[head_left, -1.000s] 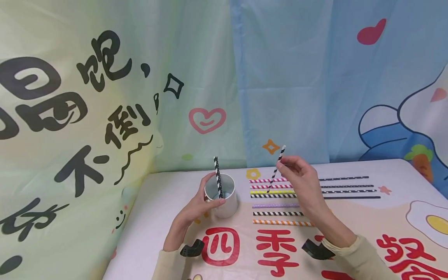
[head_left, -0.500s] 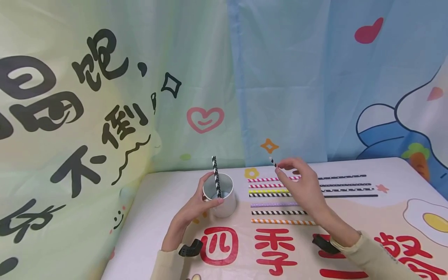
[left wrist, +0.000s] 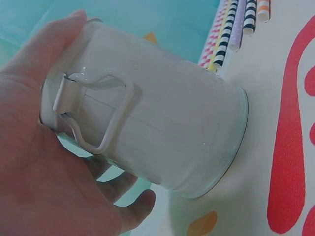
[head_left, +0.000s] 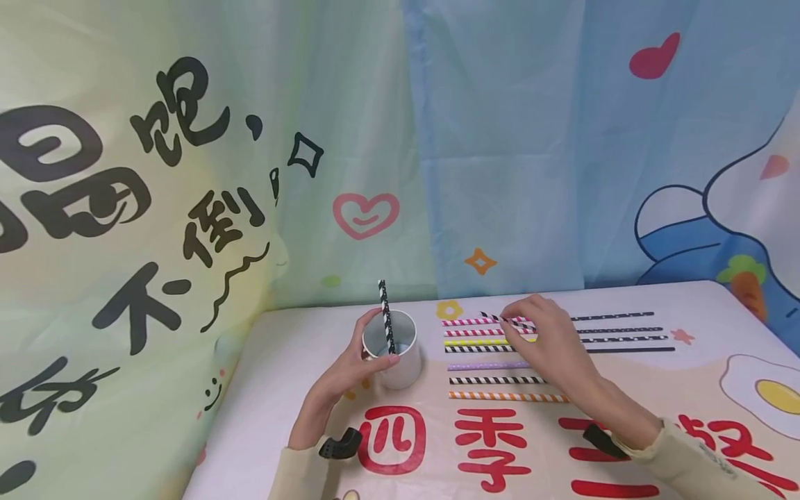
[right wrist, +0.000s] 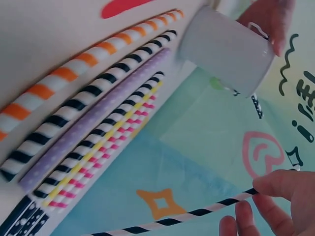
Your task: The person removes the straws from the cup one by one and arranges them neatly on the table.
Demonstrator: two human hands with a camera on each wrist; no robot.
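My left hand (head_left: 350,364) holds a white mug (head_left: 409,364) at the left of the table, with its thumb across the rim. The mug's handle (left wrist: 129,96) shows near the palm in the left wrist view. A black-and-white patterned straw (head_left: 386,312) leans in the mug and sticks up above the rim. Between thumb and fingers, my right hand (head_left: 546,340) pinches another straw, striped black and white (right wrist: 197,212). In the head view that straw lies low over the row's far end, near the pink striped straws (head_left: 459,333); whether it touches them I cannot tell.
Closer to me in the row lie yellow (head_left: 469,342), purple (head_left: 484,366), black-striped (head_left: 494,380) and orange-striped (head_left: 509,396) straws. Several dark straws (head_left: 625,339) continue to the right. Behind the table hangs a printed curtain (head_left: 500,173).
My right hand has tipped the striped straw from steeply upright to nearly flat and lowered it toward the row's far end. The left hand and mug have stayed in place.
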